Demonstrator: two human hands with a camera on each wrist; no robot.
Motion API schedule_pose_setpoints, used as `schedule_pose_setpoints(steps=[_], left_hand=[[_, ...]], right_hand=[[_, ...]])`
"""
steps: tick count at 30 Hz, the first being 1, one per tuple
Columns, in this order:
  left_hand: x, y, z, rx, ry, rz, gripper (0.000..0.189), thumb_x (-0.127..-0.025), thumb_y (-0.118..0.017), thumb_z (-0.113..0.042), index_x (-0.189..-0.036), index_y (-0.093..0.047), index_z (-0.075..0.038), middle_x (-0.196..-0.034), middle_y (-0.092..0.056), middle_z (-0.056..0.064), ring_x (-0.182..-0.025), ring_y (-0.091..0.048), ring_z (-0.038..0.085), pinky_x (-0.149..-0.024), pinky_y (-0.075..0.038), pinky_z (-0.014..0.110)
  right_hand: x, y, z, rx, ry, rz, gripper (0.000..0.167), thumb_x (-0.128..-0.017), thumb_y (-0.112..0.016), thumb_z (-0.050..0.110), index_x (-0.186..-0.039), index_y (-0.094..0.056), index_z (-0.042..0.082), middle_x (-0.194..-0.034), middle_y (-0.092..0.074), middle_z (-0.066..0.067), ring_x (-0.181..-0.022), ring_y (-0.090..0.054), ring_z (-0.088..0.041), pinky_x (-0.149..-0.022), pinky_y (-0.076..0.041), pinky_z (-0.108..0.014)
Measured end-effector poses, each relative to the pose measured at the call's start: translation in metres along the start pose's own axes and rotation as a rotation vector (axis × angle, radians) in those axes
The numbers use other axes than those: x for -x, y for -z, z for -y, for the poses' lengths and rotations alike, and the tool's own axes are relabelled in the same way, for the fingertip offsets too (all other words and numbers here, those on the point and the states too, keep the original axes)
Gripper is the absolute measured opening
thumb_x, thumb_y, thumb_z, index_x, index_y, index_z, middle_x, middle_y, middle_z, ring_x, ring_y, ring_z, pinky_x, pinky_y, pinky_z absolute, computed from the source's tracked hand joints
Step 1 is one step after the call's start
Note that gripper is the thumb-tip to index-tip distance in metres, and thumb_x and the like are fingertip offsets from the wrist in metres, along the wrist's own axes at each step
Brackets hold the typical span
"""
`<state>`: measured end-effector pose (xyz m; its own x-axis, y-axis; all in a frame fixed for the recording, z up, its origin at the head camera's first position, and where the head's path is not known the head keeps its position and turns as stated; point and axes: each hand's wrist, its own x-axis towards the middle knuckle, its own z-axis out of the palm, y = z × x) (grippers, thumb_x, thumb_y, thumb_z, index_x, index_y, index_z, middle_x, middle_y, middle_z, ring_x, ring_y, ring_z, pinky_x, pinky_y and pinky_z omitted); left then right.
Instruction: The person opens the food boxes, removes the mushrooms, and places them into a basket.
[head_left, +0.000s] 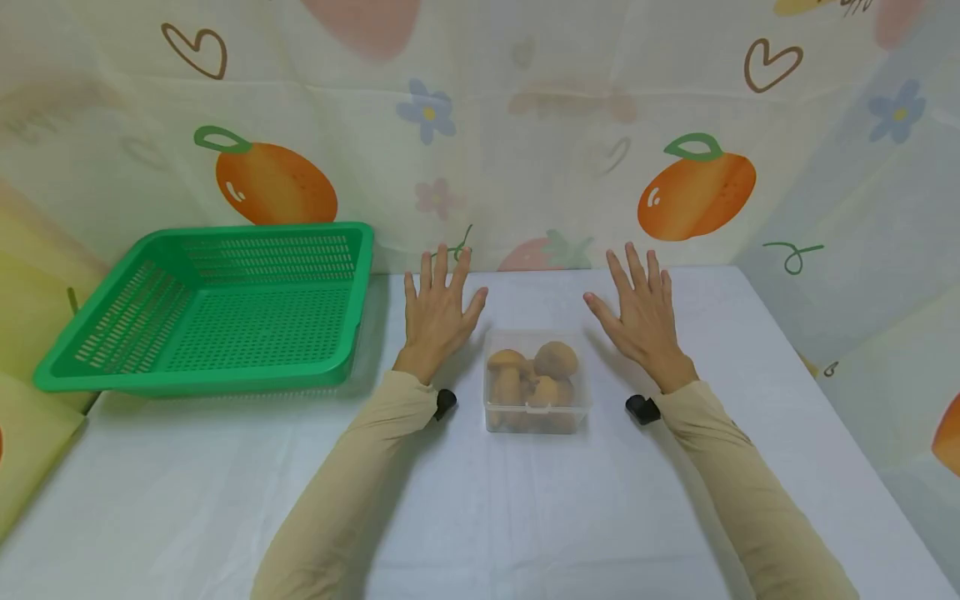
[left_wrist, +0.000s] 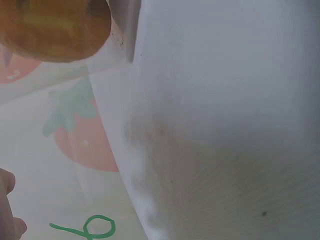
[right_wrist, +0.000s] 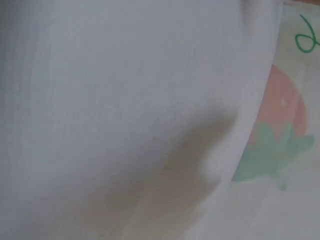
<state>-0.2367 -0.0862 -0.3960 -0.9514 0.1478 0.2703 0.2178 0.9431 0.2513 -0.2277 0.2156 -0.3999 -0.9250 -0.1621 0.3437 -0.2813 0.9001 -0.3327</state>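
A clear plastic box point(head_left: 536, 421) stands at the middle of the white table, with several brown mushrooms point(head_left: 557, 360) inside. To its left, my left hand point(head_left: 438, 317) is held palm down with the fingers spread and holds nothing. My right hand point(head_left: 641, 321) mirrors it on the box's right side, fingers straight, also holding nothing. In the left wrist view a brown mushroom point(left_wrist: 55, 30) shows through the box wall at the top, and fingertips point(left_wrist: 6, 181) show at the left edge. The right wrist view shows only a hand's shadow on the cloth.
A large green slotted basket point(head_left: 352, 333) stands at the back left, close to my left hand. White cloth covers the table point(head_left: 525, 517). Behind it hangs a curtain point(head_left: 495, 167) printed with fruit, hearts and flowers, which also lines the sides.
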Motion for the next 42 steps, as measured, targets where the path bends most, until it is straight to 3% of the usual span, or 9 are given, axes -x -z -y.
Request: schedule_pose_setpoints(steps=[13,29,42], left_hand=[[0.013,0.007,-0.005,0.034,-0.001,-0.036,0.066,-0.102,-0.034,-0.054,-0.16,-0.02,-0.024,-0.166,-0.016,0.014,-0.154,-0.013,0.038,-0.12,-0.013,0.065],[0.035,0.019,-0.009,0.101,0.01,-0.023,0.066,-0.103,-0.035,-0.053,-0.16,-0.017,-0.026,-0.168,-0.011,0.011,-0.155,-0.008,0.036,-0.122,-0.01,0.061],[0.057,0.022,-0.016,0.161,-0.041,-0.018,0.064,-0.101,-0.042,-0.048,-0.157,-0.029,-0.018,-0.165,-0.02,0.015,-0.153,-0.018,0.039,-0.122,-0.015,0.06]], right_hand=[[0.011,0.013,0.01,0.017,0.035,-0.009,0.074,-0.099,-0.047,0.052,-0.158,-0.025,0.013,-0.167,-0.012,-0.015,-0.153,-0.004,-0.045,-0.121,-0.006,-0.065],[0.038,0.022,0.022,-0.028,0.071,0.004,0.076,-0.099,-0.046,0.056,-0.158,-0.026,0.013,-0.167,-0.011,-0.015,-0.153,-0.002,-0.043,-0.119,-0.006,-0.068],[0.059,0.03,0.033,-0.104,0.096,0.045,0.075,-0.098,-0.051,0.05,-0.157,-0.027,0.011,-0.167,-0.012,-0.016,-0.153,-0.004,-0.044,-0.117,-0.01,-0.071]])
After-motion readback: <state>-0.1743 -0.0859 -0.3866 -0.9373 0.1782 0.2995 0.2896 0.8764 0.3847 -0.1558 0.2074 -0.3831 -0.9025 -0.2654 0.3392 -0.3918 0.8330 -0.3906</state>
